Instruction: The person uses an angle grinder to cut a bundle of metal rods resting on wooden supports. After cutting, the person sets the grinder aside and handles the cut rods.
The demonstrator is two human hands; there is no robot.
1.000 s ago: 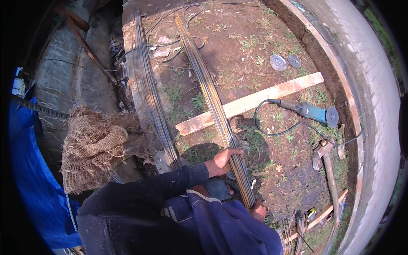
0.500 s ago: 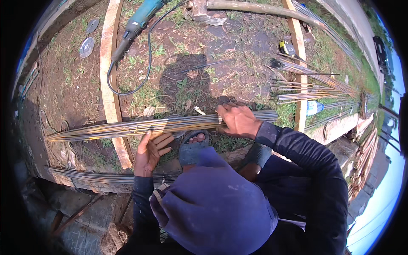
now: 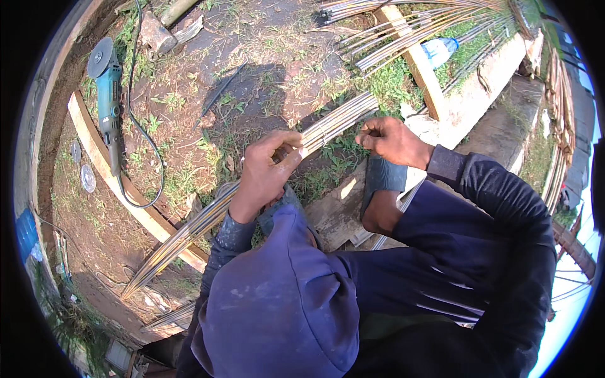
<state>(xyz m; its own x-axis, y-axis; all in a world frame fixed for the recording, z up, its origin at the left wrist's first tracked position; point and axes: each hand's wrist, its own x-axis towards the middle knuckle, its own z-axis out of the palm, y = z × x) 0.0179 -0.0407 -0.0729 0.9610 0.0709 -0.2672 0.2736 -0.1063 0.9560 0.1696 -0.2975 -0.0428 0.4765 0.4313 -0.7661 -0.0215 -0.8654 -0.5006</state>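
Observation:
A long bundle of thin metal rods (image 3: pixel 337 120), grey and rust-brown, runs diagonally from lower left to upper right over the ground. My left hand (image 3: pixel 268 167) is closed over the bundle, thumb and fingers at its sides. To the right of it, a thin wire loop (image 3: pixel 324 133) goes round the rods. My right hand (image 3: pixel 397 143) is off the bundle, just beside its right end, fingers curled in a pinch. Whatever is between those fingertips, if anything, is too small to make out. A loose dark rod (image 3: pixel 220 94) lies beyond the bundle.
An angle grinder (image 3: pixel 109 94) with its cord lies at the left by a wooden batten (image 3: pixel 120 183). Another batten (image 3: pixel 419 72) at the right carries more rods (image 3: pixel 403 47), with a plastic bottle (image 3: pixel 439 51) beside it. Purple-blue fabric (image 3: pixel 271 302) covers the lower middle.
The view has turned, so the bundle now slants. My left hand, earlier open and palm up beside the bundle, has closed over it. My right hand has let go of the rods.

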